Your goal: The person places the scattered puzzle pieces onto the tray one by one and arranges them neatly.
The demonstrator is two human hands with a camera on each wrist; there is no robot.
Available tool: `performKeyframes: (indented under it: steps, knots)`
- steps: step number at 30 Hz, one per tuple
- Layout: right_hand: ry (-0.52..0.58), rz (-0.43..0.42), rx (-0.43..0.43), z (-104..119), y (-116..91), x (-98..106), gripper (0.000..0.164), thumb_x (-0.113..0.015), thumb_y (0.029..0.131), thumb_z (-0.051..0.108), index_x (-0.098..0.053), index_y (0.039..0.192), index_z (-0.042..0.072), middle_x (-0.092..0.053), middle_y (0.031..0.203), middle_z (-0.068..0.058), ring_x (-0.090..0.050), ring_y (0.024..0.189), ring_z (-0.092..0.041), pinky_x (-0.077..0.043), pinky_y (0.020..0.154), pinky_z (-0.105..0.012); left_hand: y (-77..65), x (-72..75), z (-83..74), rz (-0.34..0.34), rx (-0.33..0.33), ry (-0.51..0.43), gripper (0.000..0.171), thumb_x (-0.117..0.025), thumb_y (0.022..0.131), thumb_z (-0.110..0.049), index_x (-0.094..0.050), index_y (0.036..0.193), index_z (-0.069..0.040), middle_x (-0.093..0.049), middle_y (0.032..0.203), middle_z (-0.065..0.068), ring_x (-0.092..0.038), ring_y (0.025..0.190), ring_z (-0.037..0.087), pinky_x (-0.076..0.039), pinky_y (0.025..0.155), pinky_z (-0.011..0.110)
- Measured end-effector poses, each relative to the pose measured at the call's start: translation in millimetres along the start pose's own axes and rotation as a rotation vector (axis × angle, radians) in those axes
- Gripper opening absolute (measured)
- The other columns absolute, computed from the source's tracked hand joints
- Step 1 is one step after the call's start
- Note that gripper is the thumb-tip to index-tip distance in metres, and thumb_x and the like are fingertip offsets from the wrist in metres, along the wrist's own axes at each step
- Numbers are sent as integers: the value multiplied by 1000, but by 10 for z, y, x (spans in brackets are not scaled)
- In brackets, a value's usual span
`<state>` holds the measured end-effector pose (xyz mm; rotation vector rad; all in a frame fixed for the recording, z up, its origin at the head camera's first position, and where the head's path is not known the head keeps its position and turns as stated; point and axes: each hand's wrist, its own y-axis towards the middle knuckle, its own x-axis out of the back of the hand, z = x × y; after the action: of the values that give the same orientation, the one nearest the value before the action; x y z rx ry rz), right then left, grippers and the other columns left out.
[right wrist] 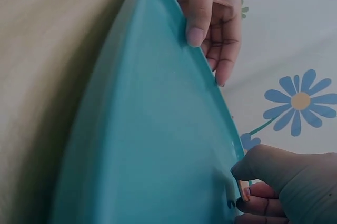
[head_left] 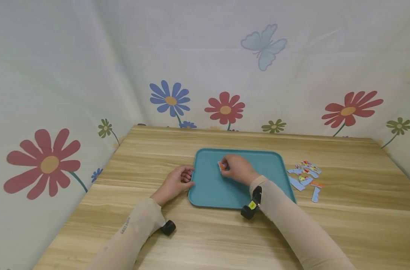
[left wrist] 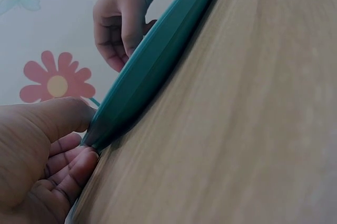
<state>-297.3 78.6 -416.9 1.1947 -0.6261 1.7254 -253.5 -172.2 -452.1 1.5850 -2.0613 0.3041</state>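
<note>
Sleeves: pale, close-fitting fabric (head_left: 294, 221) is covering both forearms at the bottom of the head view, with dark lettering showing on the left one.
Backdrop: whitish cloth (head_left: 198, 45) is hanging behind and to the left of the desk, showing printed red, blue and green flowers and a pale blue butterfly (head_left: 266, 47).
Desk: wood-grained boards (head_left: 151, 150) are carrying the tray and the cutout pieces.
Tray: teal, shallow and round-cornered (head_left: 211, 195), it is lying on the desk between the hands.
Left hand: (head_left: 174, 183) it is pinching the tray's left rim, the thumb lying over the edge and the curled fingers staying outside it.
Right hand: (head_left: 238, 169) it is reaching over the tray, thumb and fingertips closing on one small piece, with no gap left between them and it.
Loose pieces: a scattered heap (head_left: 304, 176) of light blue, red, yellow and orange scraps is lying on the desk just right of the tray, some overlapping.
Wrist devices: small black cylinders (head_left: 248, 212) are jutting from both wrists.
Held piece: orange and pale (head_left: 221, 166), it is tilting above the tray's upper left part; whether it is touching the surface is unclear.
</note>
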Motion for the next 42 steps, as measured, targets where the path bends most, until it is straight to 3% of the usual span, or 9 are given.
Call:
performKeyframes:
  steps: [11, 23, 37, 42]
  knots:
    - [-104, 29, -30, 24, 23, -65, 31, -69, 84, 23, -64, 108, 4, -61, 99, -6, -57, 84, -16, -53, 80, -35, -8, -2, -19, 1, 14, -9, 50, -71, 82, 1, -52, 127, 6, -58, 105, 17, -56, 90, 18, -50, 76, 19]
    - [-99, 34, -17, 41, -2, -30, 31, -69, 84, 24, -65, 108, 5, -61, 100, -6, -57, 86, -16, -53, 82, -36, -15, -3, -20, -2, 18, -1, 49, -71, 82, 1, -52, 127, 6, -58, 105, 16, -56, 89, 17, -50, 76, 19]
    - [-62, 12, 17, 98, -117, 188, 35, -72, 84, 26, -63, 112, 7, -63, 104, -9, -59, 89, -20, -54, 82, -38, -21, -2, -23, -1, -7, -16, 52, -71, 83, 2, -48, 128, 12, -57, 107, 24, -58, 92, 28, -50, 76, 25]
    - [-57, -9, 28, 117, -195, 312, 38, -72, 84, 26, -63, 115, 6, -63, 105, -9, -60, 90, -21, -54, 82, -39, -26, 9, -45, 2, 1, -12, 50, -71, 82, 1, -51, 128, 9, -58, 107, 21, -58, 92, 24, -50, 77, 23]
